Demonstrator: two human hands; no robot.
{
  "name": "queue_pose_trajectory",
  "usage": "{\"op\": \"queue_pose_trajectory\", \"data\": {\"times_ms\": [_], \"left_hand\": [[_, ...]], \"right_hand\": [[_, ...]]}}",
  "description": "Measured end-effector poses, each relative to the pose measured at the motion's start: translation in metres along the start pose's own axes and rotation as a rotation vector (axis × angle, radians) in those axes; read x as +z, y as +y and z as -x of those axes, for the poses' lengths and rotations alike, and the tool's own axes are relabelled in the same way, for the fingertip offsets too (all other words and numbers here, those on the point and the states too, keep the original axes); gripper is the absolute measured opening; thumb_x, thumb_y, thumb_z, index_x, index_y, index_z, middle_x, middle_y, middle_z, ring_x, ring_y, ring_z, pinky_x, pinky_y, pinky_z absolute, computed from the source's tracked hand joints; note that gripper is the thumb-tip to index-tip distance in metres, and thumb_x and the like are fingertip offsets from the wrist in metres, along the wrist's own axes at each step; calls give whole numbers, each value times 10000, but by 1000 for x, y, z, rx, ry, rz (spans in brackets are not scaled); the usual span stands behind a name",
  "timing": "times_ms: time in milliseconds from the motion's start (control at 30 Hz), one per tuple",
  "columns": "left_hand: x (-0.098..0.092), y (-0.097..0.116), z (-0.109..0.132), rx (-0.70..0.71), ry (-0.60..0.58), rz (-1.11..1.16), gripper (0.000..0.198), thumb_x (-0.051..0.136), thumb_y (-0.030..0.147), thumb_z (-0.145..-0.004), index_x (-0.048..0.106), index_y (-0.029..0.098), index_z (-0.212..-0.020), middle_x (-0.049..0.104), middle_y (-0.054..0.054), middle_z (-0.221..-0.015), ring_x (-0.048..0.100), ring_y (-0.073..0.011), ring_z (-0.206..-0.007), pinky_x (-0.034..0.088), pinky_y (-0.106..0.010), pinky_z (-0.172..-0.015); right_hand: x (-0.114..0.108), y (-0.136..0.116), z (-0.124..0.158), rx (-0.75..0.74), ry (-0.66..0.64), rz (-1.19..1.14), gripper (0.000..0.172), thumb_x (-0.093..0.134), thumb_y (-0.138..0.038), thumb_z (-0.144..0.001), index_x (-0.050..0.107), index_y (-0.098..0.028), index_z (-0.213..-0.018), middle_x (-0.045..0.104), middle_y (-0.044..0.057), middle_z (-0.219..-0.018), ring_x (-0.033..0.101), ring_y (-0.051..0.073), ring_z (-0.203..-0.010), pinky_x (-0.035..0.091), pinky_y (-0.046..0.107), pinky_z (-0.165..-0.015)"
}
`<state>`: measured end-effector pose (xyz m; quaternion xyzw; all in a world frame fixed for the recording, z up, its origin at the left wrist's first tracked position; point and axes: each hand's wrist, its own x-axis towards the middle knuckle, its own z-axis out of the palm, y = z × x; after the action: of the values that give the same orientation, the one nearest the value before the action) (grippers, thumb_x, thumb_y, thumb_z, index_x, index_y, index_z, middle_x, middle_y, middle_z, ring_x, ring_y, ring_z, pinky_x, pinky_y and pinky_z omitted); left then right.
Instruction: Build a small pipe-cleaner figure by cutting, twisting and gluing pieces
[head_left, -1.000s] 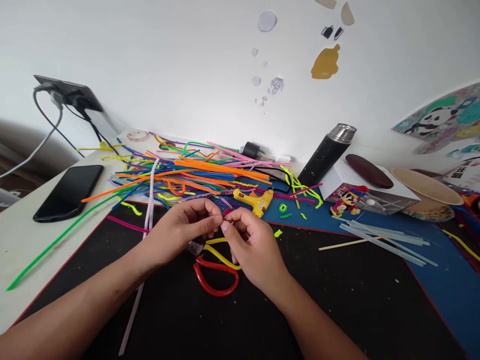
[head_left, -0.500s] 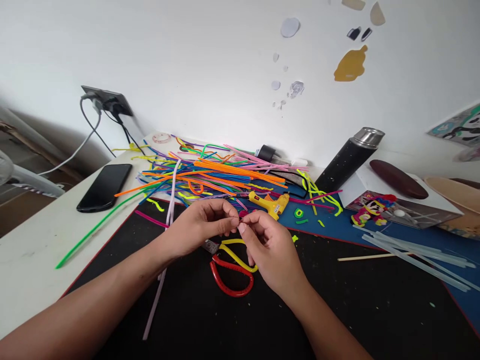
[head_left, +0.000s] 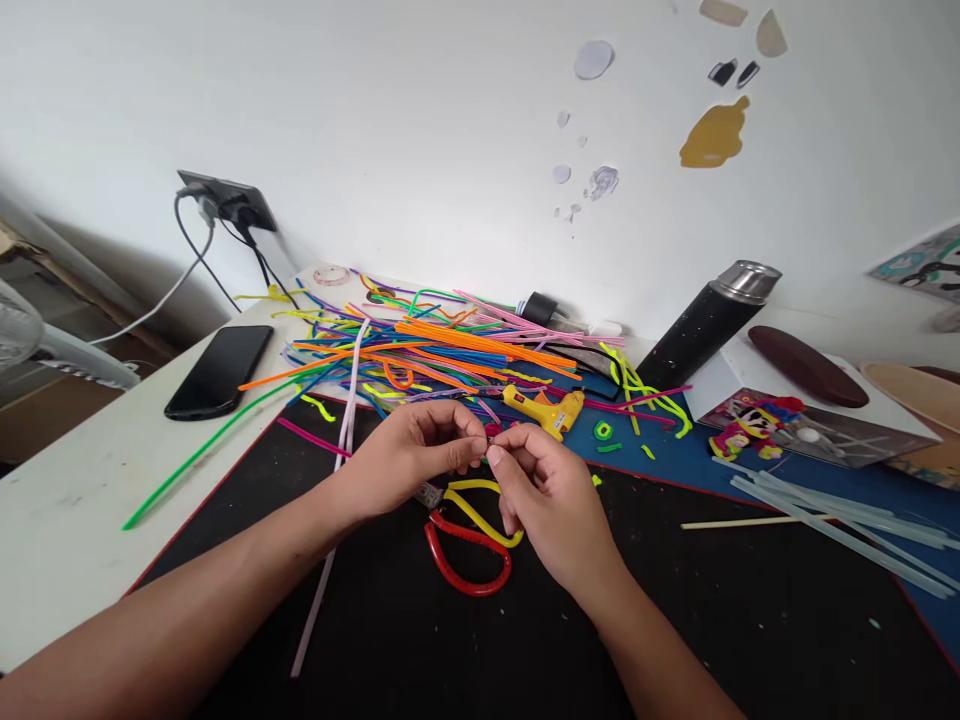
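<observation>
My left hand (head_left: 427, 452) and my right hand (head_left: 544, 490) meet fingertip to fingertip above the black mat (head_left: 420, 650). Both are closed in a pinch on something tiny and dark, mostly hidden by the fingers. Beneath them lie scissors with one red handle loop (head_left: 469, 590) and one yellow loop (head_left: 480, 512); the blades are partly covered by my left hand. A pale lilac pipe cleaner (head_left: 319, 605) runs under my left wrist. Just beyond my fingers rests a yellow glue gun (head_left: 551, 410).
A heap of coloured pipe cleaners (head_left: 450, 345) spreads along the wall. At left lies a black phone (head_left: 220, 372). A black flask (head_left: 705, 325) leans at right, near a small colourful figure (head_left: 754, 430), clear glue sticks (head_left: 847, 515) and a thin wooden stick (head_left: 739, 522).
The view has shifted slightly, so everything appears a little further right. My hands keep the same pinch, fingertips together.
</observation>
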<state>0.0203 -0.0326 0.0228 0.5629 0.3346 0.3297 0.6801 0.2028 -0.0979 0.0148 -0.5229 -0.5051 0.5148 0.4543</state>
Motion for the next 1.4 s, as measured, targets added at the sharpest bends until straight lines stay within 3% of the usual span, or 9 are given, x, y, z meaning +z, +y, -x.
{"op": "queue_pose_trajectory", "data": {"times_ms": [233,600,1200,1400], "left_hand": [[1,-1,1,-18,-3,30,320,890,431,-819,728,156,-826,659,15,-736,559,-104,-669,474,-221,-654],[-15,5,-1,-97,-101,-2,290,865,441,-854,775,165,-856,732,-25,-791,614,-123,-700,511,-233,-695],[-20,12,-2,-151,-194,-109,202,854,342,-824,774,162,-867,684,6,-738,595,-114,-680,492,-219,-662],[-17,10,-2,-124,-81,-83,275,874,403,-787,741,163,-813,662,4,-714,571,-114,-632,488,-218,-600]], "right_hand": [[-2,-2,-2,50,-24,-46,236,683,-436,-971,626,-219,-898,499,-104,-533,485,85,-398,386,193,-423],[-1,-9,1,62,-60,-31,268,686,-466,-958,628,-220,-871,491,-108,-499,486,95,-398,378,204,-423],[-1,-7,1,72,-98,6,283,681,-479,-963,621,-216,-875,497,-107,-510,480,93,-393,377,205,-430],[-1,-6,0,70,-55,-7,333,692,-540,-954,632,-216,-905,487,-105,-520,483,98,-395,373,206,-416]]}}
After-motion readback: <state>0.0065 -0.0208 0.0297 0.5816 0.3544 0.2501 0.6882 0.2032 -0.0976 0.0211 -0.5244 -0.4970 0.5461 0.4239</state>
